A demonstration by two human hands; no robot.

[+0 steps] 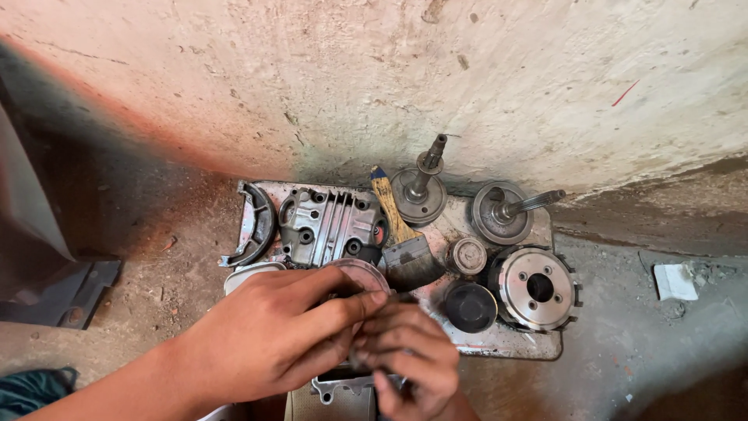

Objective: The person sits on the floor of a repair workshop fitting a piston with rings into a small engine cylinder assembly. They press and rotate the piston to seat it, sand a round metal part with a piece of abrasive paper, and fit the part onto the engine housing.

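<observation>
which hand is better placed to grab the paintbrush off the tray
Probably the right hand. Its fingers sit just below the bristle end of the paintbrush, while the left hand lies further left, its fingertips meeting the right hand over a small part I cannot make out. Both look busy.

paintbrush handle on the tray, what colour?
The paintbrush handle is yellowish bare wood with a blue tip, greasy; its bristles look dark. Head view shows it.

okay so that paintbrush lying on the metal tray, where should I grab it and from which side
Take the paintbrush by its bare wooden handle, coming from above at the wall end. The handle points up and away, free of other parts, while the bristle end lies close to both hands and the small round parts.
</observation>
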